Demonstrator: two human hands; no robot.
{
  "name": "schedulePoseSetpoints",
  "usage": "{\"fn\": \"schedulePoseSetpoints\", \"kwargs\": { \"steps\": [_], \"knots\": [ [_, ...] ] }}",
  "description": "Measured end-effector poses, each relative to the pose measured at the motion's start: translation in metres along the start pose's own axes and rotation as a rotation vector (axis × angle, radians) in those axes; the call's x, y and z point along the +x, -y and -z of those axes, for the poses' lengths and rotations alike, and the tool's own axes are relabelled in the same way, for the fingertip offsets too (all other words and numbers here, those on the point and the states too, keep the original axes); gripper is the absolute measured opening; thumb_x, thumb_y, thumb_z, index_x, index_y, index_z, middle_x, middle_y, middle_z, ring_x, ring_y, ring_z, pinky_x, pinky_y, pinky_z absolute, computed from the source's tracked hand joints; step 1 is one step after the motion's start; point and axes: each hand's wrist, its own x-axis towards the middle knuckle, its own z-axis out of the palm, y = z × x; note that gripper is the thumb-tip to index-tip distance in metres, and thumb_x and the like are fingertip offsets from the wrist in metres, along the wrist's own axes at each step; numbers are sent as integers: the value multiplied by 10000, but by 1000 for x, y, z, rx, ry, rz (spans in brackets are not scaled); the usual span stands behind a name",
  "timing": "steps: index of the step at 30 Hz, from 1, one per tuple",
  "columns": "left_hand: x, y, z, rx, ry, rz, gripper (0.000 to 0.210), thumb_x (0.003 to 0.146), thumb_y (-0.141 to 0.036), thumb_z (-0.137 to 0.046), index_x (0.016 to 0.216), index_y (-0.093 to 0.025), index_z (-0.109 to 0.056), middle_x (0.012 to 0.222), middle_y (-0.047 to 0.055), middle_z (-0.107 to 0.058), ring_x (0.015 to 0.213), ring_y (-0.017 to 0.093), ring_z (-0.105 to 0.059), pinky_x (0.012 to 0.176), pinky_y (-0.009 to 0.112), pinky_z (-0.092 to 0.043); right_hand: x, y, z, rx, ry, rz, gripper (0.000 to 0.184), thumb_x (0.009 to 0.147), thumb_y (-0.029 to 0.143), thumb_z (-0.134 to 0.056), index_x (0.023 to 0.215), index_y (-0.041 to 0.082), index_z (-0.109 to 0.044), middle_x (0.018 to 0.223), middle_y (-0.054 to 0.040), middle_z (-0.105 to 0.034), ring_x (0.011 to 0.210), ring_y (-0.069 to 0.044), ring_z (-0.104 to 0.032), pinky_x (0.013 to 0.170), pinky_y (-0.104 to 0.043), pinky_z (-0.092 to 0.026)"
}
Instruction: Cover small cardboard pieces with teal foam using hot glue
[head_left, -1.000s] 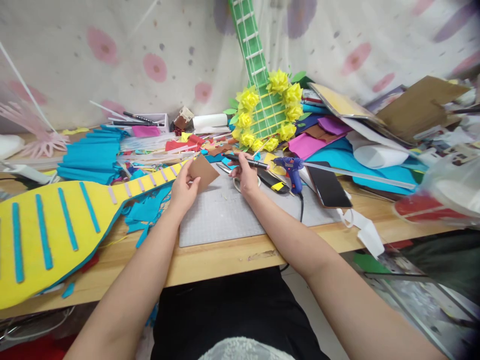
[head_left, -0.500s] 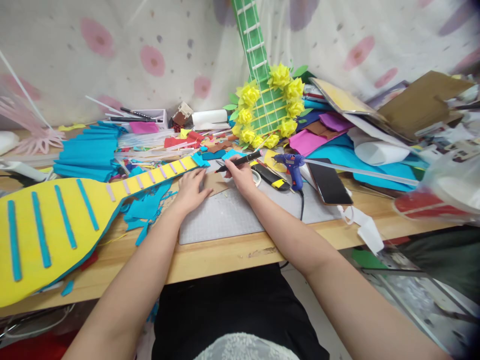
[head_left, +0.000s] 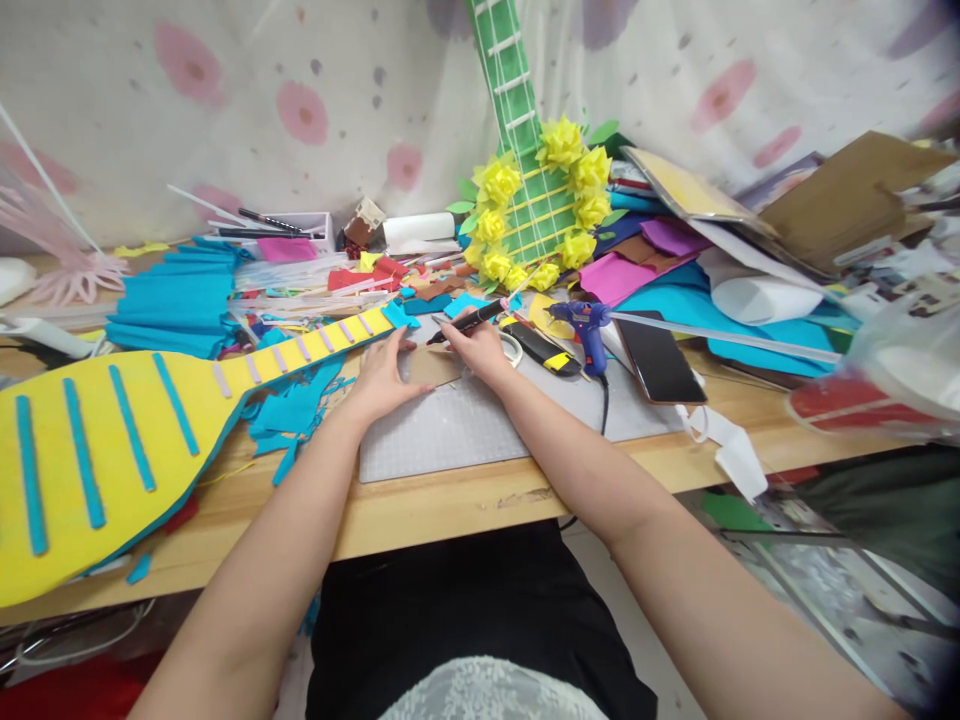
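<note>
My right hand (head_left: 480, 350) grips a black marker (head_left: 472, 319), its tip pointing left and down over a small brown piece of cardboard (head_left: 431, 366). Fingers spread, my left hand (head_left: 386, 375) rests on the cardboard's left side. Under both lies a grey cutting mat (head_left: 420, 440). A yellow cardboard guitar shape (head_left: 97, 450) with blue and pink strips extends from the left edge to near my left hand. Just right of my right hand are a roll of tape (head_left: 513, 350) and a black and yellow utility knife (head_left: 540, 348).
A blue glue gun (head_left: 589, 330) and a phone (head_left: 660, 360) lie right of the knife. Behind stands a green guitar (head_left: 529, 200) with yellow paper flowers. Blue paper scraps (head_left: 289, 415) are at left; coloured paper (head_left: 675, 290) and a plastic-wrapped cup (head_left: 885, 390) are at right.
The thumb and fingers of my left hand have spread wider on the cardboard. My right hand with the marker has shifted slightly left, the marker tip now lower over the cardboard.
</note>
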Motion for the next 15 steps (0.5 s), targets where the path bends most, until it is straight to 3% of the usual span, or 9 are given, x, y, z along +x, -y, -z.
{"fn": "schedulePoseSetpoints", "kwargs": {
  "steps": [8,12,15],
  "knots": [
    [2,1,-1,65,16,-27,970,523,-444,-796,1352,-202,-356,1280,143,-526,1213,334,-434,1018,499,-303,3,-5,-4,225,13,-42,245,716,398,-643,737,206,-492,585,66,-496,515,-76,-495,552,-234,-498],
    [0,-2,0,18,14,-20,899,538,-413,-787,1316,-181,-400,1259,136,-548,1199,315,-455,1021,485,-321,7,-5,-4,382,-65,-58,312,704,445,-650,780,215,-453,557,85,-455,492,-67,-479,554,-236,-528],
    [1,-3,1,-184,-66,17,827,559,-404,-763,1281,-188,-423,1292,132,-524,1177,275,-489,1011,447,-363,8,2,1,438,-193,-55,334,716,477,-632,841,228,-449,598,76,-480,514,-71,-507,541,-220,-516]
  ]
}}
